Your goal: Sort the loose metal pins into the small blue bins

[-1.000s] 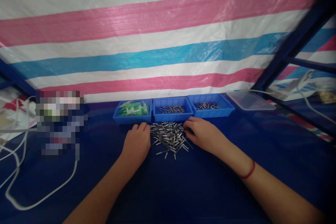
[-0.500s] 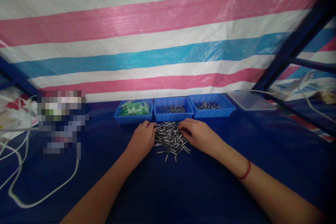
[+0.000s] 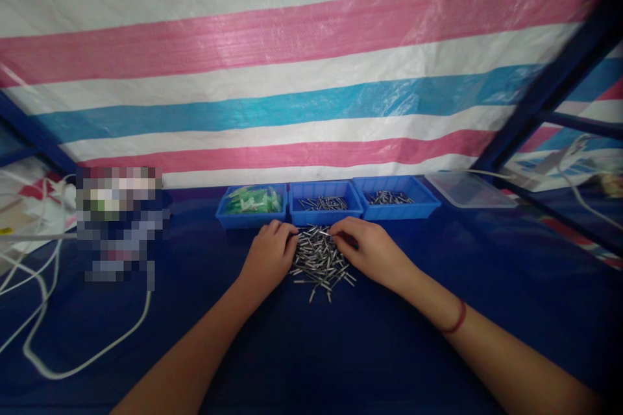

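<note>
A heap of small metal pins (image 3: 318, 264) lies on the blue table cover, just in front of three blue bins. My left hand (image 3: 268, 255) rests against the heap's left side with its fingers curled into the pins. My right hand (image 3: 370, 250) presses on the right side, its fingertips bent in at the top of the heap. A red string is tied round my right wrist. The left bin (image 3: 252, 216) holds green plastic parts. The middle bin (image 3: 326, 214) and the right bin (image 3: 399, 209) hold more metal pins.
A clear plastic lid or tray (image 3: 468, 190) lies right of the bins. White cables (image 3: 87, 356) loop over the table at the left, near a blurred-out object (image 3: 119, 220). A striped tarpaulin wall (image 3: 292, 78) stands behind the bins, and a dark blue frame post (image 3: 540, 91) stands at the right.
Both hands have closed in from the sides, squeezing the spread-out pins into a tighter heap. The view has shifted slightly.
</note>
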Tool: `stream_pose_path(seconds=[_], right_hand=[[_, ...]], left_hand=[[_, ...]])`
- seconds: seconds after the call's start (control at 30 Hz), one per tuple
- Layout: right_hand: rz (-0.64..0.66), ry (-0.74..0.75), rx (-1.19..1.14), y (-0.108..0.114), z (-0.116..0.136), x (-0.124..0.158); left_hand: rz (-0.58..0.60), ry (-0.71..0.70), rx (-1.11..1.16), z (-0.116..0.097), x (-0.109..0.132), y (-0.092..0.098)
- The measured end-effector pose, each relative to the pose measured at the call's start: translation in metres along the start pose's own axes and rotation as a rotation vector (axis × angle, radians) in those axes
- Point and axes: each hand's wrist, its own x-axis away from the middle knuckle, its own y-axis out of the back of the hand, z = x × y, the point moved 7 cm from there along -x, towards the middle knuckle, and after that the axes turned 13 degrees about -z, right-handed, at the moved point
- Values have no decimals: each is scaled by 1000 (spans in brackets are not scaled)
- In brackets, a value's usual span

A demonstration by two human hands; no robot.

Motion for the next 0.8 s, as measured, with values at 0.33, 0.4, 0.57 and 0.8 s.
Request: stream_pose_path(seconds=[0.33,0.4,0.57,0.8], right_hand=[[-44,75,-288,13,34,-1],[-107,-35,-378,12,28,0],[-185,-336,-606,0,8,5],[-137,-383,-666,0,12,4]], left_hand=[[-18,-41,351,-36,3,16],[-16,-15,387,-35,3,16],[-48,80,473,-32,5,14],[-49,83,496,-35,5,13]])
